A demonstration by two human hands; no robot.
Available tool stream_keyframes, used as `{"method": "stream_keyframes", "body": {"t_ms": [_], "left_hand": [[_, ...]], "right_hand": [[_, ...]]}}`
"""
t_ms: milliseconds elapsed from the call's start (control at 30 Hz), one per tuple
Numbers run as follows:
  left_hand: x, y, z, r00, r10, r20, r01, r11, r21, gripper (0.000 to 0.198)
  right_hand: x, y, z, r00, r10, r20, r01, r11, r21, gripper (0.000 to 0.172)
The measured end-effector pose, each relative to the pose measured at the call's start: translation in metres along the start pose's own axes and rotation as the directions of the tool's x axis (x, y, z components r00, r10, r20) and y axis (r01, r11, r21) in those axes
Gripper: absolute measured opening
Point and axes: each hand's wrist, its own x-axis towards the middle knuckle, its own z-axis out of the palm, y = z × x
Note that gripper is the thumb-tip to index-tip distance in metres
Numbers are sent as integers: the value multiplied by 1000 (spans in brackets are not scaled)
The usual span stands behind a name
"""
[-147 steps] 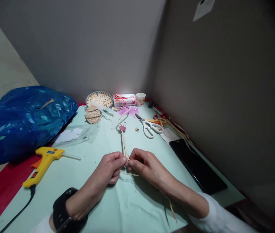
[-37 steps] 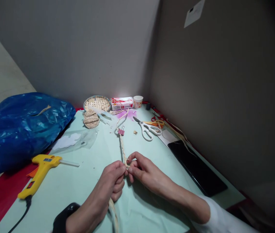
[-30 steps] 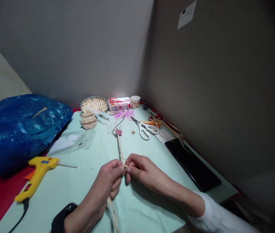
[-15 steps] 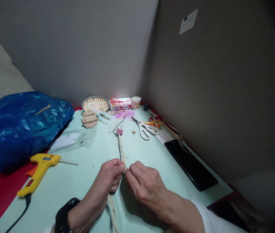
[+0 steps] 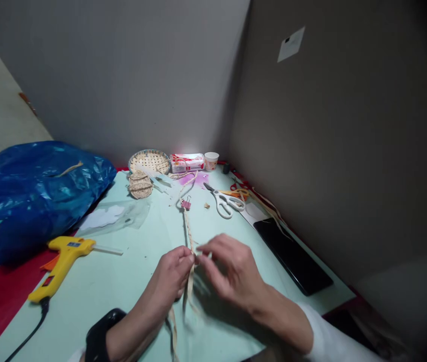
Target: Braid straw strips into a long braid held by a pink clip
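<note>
From my remote seat I see the left hand [image 5: 174, 269] pinched shut, thumb against forefinger, on the near end of the pale plaited straw cord [image 5: 188, 230]. The cord lies on the mint-green table top [image 5: 123, 286] and runs from the hands toward twelve o'clock, where a small pink binder clip [image 5: 186, 203] grips it. Half a second ago the right hand [image 5: 232, 271] sat low, its fingertips pressed against the left's at that same spot. Now it has lifted off the surface and opened out, fingers spread and smeared by motion, so I cannot tell whether it grips a strand or only brushes one. The loose flat straw strands [image 5: 190, 286] have changed too: one now hangs from the pinch toward six o'clock, plain between the two hands, where before only the strand under the left wrist showed. I judge the plaiting to be in mid-stroke, with the left hand alone keeping the woven length from slackening while the right works free of it. Nothing else on the table has shifted. The yellow plastic glue gun [image 5: 63, 254] lies at nine o'clock of the left hand. The white-handled steel scissors [image 5: 226, 203] sit at one o'clock, just past the clip. The flat black glossy slab [image 5: 292, 254], possibly a phone or tablet, lies at three o'clock of the right hand.
</note>
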Motion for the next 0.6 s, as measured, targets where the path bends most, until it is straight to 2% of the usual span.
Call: {"method": "stream_keyframes", "body": {"t_ms": [33, 100, 167, 200, 267, 467, 600], "left_hand": [[0, 0, 0, 1000, 26, -8, -25, 999, 44, 33], [-1, -1, 0, 997, 79, -5, -77, 989, 126, 30], [-2, -1, -1, 993, 117, 7, -116, 975, 187, 27], [-3, -1, -2, 992, 128, 12, -127, 969, 210, 26], [-4, 0, -3, 990, 139, 13, -137, 957, 257, 24], [-6, 7, -3, 983, 179, -33, -148, 892, 427, 24], [-4, 6, -3, 988, 149, -32, -127, 922, 364, 26]], "right_hand": [[4, 4, -2, 991, 126, 48, -130, 989, 77, 25], [10, 10, -6, 938, 240, 251, -291, 938, 190, 29], [13, 15, -7, 872, 214, 441, -355, 896, 268, 30], [13, 15, -7, 853, 188, 487, -365, 882, 298, 31], [13, 15, -7, 848, 181, 498, -369, 876, 310, 31], [16, 12, -7, 856, 241, 457, -362, 911, 197, 23], [16, 12, -7, 846, 253, 469, -402, 881, 250, 21]]}}
